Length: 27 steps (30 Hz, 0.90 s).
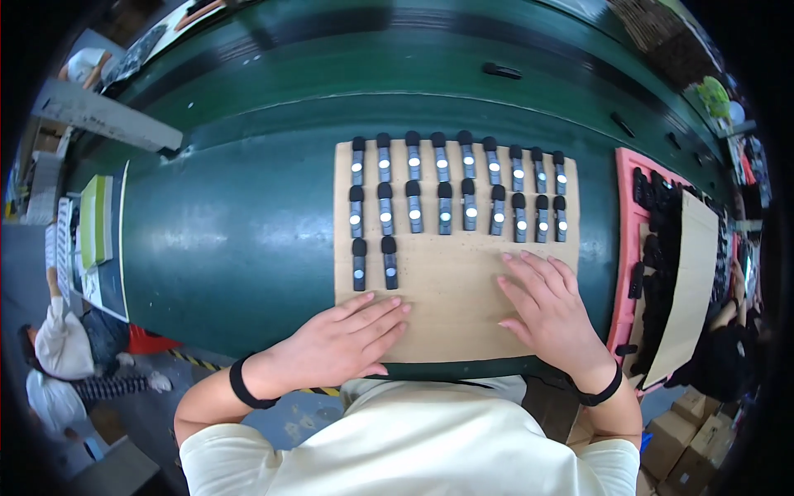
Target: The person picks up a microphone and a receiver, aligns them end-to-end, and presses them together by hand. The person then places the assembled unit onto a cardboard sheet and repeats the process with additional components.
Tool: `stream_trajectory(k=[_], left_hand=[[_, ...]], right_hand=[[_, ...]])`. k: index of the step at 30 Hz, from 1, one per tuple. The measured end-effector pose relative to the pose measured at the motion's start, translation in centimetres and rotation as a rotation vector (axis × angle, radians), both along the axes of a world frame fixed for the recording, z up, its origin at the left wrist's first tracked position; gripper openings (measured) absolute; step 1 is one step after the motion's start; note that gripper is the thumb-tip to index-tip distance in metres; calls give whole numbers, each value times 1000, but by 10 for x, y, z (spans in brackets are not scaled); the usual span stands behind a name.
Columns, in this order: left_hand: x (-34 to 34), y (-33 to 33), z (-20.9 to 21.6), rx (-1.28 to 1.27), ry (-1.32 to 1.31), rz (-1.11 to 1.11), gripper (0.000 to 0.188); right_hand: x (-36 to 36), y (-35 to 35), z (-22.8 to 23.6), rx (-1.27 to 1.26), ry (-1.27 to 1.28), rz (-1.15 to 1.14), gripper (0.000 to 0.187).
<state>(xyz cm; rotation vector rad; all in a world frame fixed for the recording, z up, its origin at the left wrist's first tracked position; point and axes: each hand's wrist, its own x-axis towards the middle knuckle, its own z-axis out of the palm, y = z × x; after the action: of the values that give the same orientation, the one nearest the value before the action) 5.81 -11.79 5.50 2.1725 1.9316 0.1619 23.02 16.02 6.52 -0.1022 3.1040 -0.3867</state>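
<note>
Green counter with cardboard sheet on it; pink crate right of sheet. Left hand loosely open at sheet's front left, right hand spread over its front right, no hold on anything visible. Black foam-tipped mics on sheet: two rows of nine toward its back, third row only two, at its left. Reads as part done, third row short

Left hand and right hand palm down.
</note>
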Motion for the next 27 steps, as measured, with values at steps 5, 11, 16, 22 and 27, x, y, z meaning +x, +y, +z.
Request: stream_trajectory(k=[5, 11, 16, 22, 27], left_hand=[[-16, 3, 24, 6, -33, -12, 58], [-57, 48, 81, -1, -41, 5, 52], [-115, 115, 96, 213, -499, 338, 29], [-177, 228, 91, 141, -591, 727, 24], [-210, 281, 63, -17, -93, 709, 24]], right_hand=[[4, 30, 7, -16, 52, -13, 51], [1, 126, 16, 127, 243, -256, 33], [-61, 211, 10, -178, 316, -629, 21], [-111, 296, -41, 280, 495, -703, 31], [-131, 326, -69, 303, 378, -731, 33]])
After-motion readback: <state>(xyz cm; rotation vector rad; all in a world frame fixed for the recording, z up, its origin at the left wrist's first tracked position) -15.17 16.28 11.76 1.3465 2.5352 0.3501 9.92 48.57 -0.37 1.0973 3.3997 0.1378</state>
